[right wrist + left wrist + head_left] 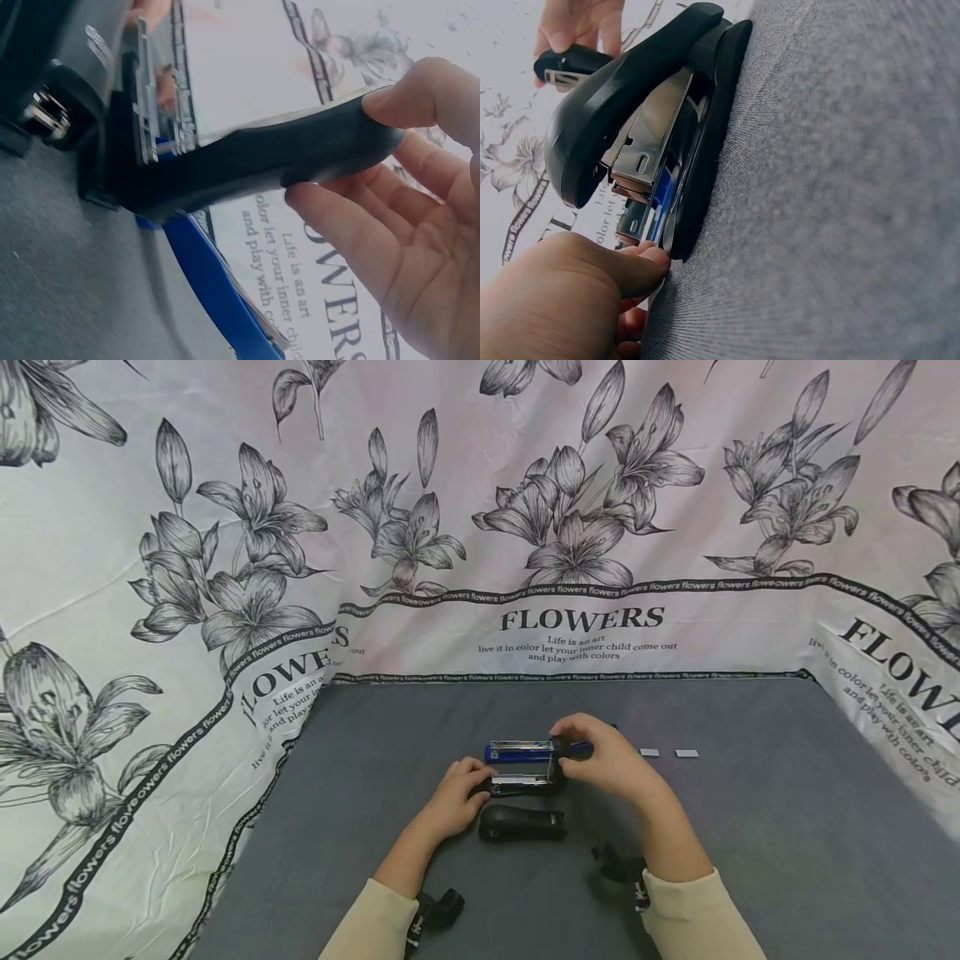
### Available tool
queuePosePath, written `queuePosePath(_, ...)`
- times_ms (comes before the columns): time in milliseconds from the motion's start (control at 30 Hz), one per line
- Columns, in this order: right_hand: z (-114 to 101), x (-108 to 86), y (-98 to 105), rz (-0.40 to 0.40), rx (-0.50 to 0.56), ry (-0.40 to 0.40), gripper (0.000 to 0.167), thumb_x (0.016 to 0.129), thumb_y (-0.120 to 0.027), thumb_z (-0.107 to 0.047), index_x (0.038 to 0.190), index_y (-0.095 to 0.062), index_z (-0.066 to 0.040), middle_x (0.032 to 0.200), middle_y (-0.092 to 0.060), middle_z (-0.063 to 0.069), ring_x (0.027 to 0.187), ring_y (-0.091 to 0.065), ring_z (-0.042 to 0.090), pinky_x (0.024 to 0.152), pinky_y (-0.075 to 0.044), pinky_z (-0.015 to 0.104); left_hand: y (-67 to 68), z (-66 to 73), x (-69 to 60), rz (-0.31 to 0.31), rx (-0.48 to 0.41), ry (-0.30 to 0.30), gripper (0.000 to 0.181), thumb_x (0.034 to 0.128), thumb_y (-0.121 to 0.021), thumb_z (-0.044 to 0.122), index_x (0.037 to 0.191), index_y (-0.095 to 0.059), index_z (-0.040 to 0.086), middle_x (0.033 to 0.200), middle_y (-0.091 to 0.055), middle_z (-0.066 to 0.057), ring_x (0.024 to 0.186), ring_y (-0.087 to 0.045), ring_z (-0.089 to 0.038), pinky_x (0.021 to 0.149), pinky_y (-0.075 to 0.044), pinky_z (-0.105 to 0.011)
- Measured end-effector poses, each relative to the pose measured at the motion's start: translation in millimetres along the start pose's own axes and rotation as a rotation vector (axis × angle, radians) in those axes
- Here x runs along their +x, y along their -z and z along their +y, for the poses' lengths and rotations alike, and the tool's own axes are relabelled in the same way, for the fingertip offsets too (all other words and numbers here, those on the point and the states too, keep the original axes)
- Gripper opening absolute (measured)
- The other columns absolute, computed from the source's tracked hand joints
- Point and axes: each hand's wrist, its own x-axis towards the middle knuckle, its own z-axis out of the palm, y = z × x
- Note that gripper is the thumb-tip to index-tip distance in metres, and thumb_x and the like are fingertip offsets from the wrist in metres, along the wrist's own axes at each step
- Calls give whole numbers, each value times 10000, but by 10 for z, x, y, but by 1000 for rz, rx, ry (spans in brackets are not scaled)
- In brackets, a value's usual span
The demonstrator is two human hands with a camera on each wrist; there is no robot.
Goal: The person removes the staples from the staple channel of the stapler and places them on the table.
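My left hand (452, 800) pinches the front end of the middle black stapler (517, 790), whose top arm is swung up off its metal magazine (521, 779). Thumb and fingers of my right hand (420, 202) grip that raised top arm (277, 154) near its end. Just behind lies a blue stapler (497, 752), also opened, its metal magazine exposed; my right hand partly covers its right end. Nearer me, another black stapler (521, 823) lies on its base, its top arm down over the magazine; the left wrist view shows this black stapler (622, 97) close up.
Two small whitish strips (686, 753) lie on the grey table (787, 827) to the right of the staplers. A white flower-printed cloth (420, 635) hangs along the back and sides. Black camera mounts (441, 908) are strapped to both wrists.
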Motion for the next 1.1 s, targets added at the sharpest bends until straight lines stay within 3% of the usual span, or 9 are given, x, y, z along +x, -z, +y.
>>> queuePosePath(233, 6, -72, 185, -6, -24, -34, 332, 895, -739, -7, 1205, -638, -70, 1283, -613, 152, 1235, -578, 404, 836, -529, 447, 1, 19, -2, -3, -7, 5, 349, 999, -662, 51, 1347, -661, 62, 1203, -553, -61, 1043, -484, -230, 909, -443, -443)
queuePosePath(467, 35, -162, 376, -21, -48, -133, 345, 893, -762, -45, 1220, -653, -62, 1327, -614, 191, 1238, -592, 427, 893, -544, 502, -7, 9, 5, -3, 3, 10, 347, 1003, -659, 54, 1350, -658, 61, 1202, -548, -56, 1039, -479, -228, 904, -440, -439)
queuePosePath(700, 54, -246, 519, -33, -132, -216, 346, 873, -790, -66, 1203, -689, -55, 1258, -650, 211, 1139, -635, 404, 856, -540, 522, -12, -3, 5, 2, 11, 7, 351, 1002, -658, 52, 1352, -658, 66, 1206, -550, -56, 1047, -484, -230, 910, -447, -440)
queuePosePath(933, 193, -310, 623, -66, -139, -299, 349, 888, -788, -114, 1211, -709, -7, 1158, -697, 167, 1060, -651, 345, 867, -516, 528, -14, -5, -7, 5, 1, 12, 354, 1000, -660, 51, 1354, -658, 64, 1214, -552, -60, 1046, -482, -229, 911, -444, -441)
queuePosePath(1100, 252, -326, 642, -88, -144, -321, 345, 889, -783, -100, 1202, -708, 24, 1196, -674, 194, 1083, -644, 381, 879, -513, 546, -17, -5, -14, 6, 2, 6, 350, 1000, -660, 50, 1350, -661, 64, 1209, -551, -60, 1035, -479, -228, 904, -441, -438)
